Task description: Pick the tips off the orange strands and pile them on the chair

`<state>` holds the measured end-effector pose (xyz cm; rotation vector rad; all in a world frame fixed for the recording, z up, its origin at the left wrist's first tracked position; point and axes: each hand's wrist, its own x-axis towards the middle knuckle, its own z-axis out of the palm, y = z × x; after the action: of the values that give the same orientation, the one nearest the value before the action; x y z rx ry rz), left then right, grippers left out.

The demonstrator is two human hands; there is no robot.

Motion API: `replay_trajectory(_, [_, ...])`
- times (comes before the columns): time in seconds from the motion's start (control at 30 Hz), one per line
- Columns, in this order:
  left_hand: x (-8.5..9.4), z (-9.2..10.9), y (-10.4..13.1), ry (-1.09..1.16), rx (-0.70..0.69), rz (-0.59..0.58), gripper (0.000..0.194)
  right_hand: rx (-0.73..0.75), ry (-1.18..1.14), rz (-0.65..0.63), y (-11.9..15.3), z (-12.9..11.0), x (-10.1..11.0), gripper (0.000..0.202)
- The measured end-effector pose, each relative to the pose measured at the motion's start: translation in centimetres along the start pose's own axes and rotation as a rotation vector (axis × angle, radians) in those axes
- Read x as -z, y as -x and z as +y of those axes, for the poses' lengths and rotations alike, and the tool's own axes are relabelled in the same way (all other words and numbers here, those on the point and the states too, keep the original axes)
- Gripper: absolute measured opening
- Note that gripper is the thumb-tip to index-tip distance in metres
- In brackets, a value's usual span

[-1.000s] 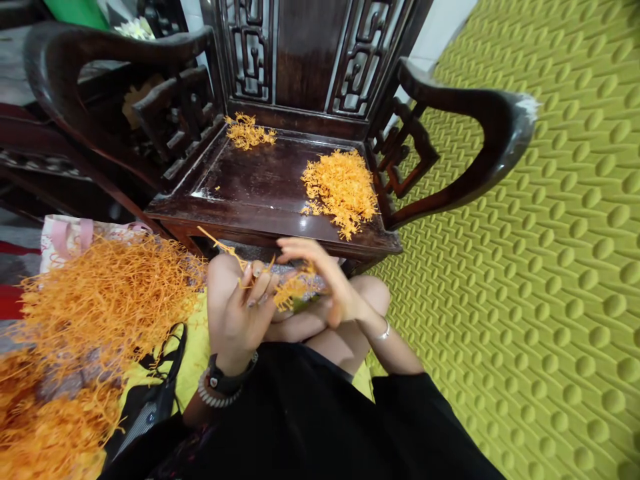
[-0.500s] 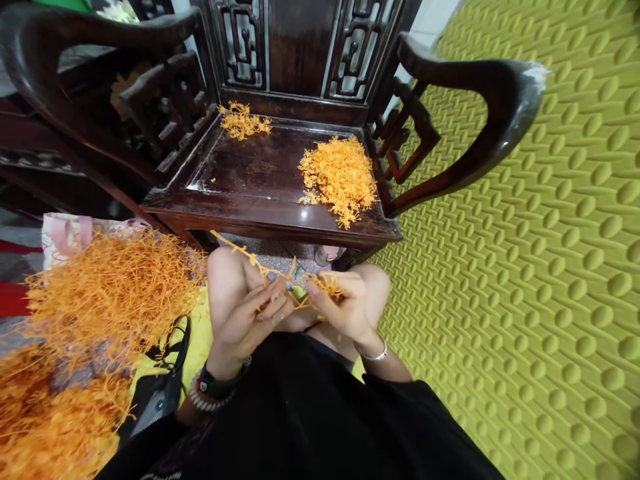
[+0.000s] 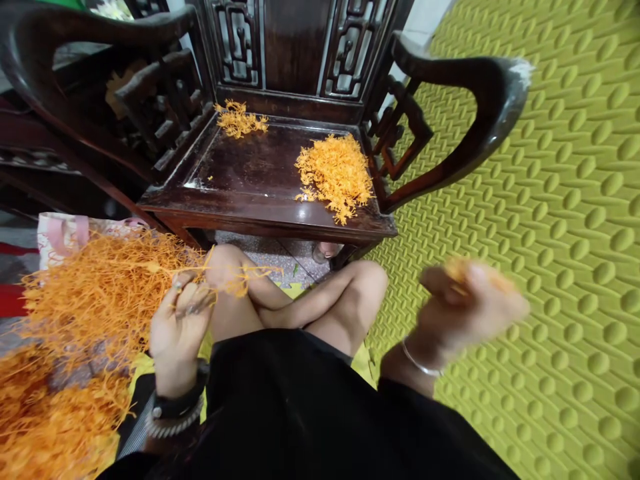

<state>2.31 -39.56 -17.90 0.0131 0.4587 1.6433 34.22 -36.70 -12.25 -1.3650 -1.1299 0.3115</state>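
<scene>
My left hand (image 3: 181,319) pinches a thin orange stem (image 3: 235,275) that reaches right across my bare knee. Just left of that hand lies a large heap of long orange strands (image 3: 95,293). My right hand (image 3: 470,303) is blurred, out to the right over the green mat, closed on a small clump of orange bits (image 3: 463,270). On the dark wooden chair seat (image 3: 250,180) in front of me sit a big pile of short orange pieces (image 3: 335,173) at the right and a small pile (image 3: 237,120) at the back left.
The carved chair has curved armrests (image 3: 470,87) on both sides. A green textured foam mat (image 3: 565,253) covers the floor to the right. A pink-handled bag (image 3: 65,230) lies behind the strand heap. More orange strands (image 3: 45,420) fill the lower left corner.
My hands have drawn apart. The left one moved left with the stem toward the strand heap, and the right one swung out right over the mat with the plucked clump.
</scene>
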Motion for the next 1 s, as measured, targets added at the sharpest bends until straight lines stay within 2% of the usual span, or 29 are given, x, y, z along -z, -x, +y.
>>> replay_trajectory(0.07, [-0.9, -1.2, -0.1, 0.048, 0.031, -0.059, 0.033, 0.216, 0.068, -0.054, -2.7, 1.1, -2.9, 0.046])
replay_trajectory(0.13, [-2.1, -2.7, 0.0, 0.062, 0.053, -0.092, 0.029, 0.314, 0.154, -0.169, -6.3, 2.7, -6.7, 0.046])
replay_trajectory(0.27, [-3.9, -4.5, 0.1, 0.069, 0.068, -0.131, 0.018, 0.344, 0.617, -0.313, -13.3, 6.2, -12.9, 0.033])
replay_trajectory(0.3, [-4.1, -4.7, 0.1, 0.075, 0.064, -0.141, 0.017, 0.331, 0.724, -0.359, -14.4, 6.9, -13.9, 0.032])
replay_trajectory(0.37, [-4.2, -4.7, 0.0, 0.087, 0.027, -0.154, 0.015, 0.309, 0.825, -0.442, -15.6, 8.1, -15.3, 0.043])
replay_trajectory(0.47, [-4.1, -4.6, -0.3, 0.122, -0.015, -0.181, 0.015, 0.335, 0.719, -0.447, -15.6, 9.4, -16.1, 0.065])
replay_trajectory(0.57, [-3.9, -4.7, -0.6, 0.15, 0.015, -0.242, 0.019, 0.328, 0.662, -0.374, -15.2, 10.2, -16.2, 0.048])
replay_trajectory(0.67, [-3.7, -4.8, -0.8, 0.127, 0.038, -0.289, 0.025, 0.299, 0.684, -0.339, -15.3, 10.8, -16.2, 0.041])
replay_trajectory(0.77, [-3.7, -5.1, -0.8, 0.069, 0.038, -0.264, 0.025, 0.363, 0.551, -0.279, -15.3, 10.5, -16.0, 0.043])
replay_trajectory(0.83, [-3.6, -5.2, -0.8, 0.043, 0.008, -0.216, 0.023, 0.43, 0.406, -0.18, -14.7, 9.8, -15.5, 0.047])
replay_trajectory(0.93, [-3.3, -5.4, -1.0, 0.072, -0.022, -0.174, 0.02, 0.41, 0.194, -0.022, -12.0, 8.4, -14.1, 0.035])
replay_trajectory(1.0, [-3.1, -5.5, -1.1, 0.114, -0.014, -0.185, 0.023, 0.256, -0.007, 0.02, -8.4, 7.7, -12.9, 0.044])
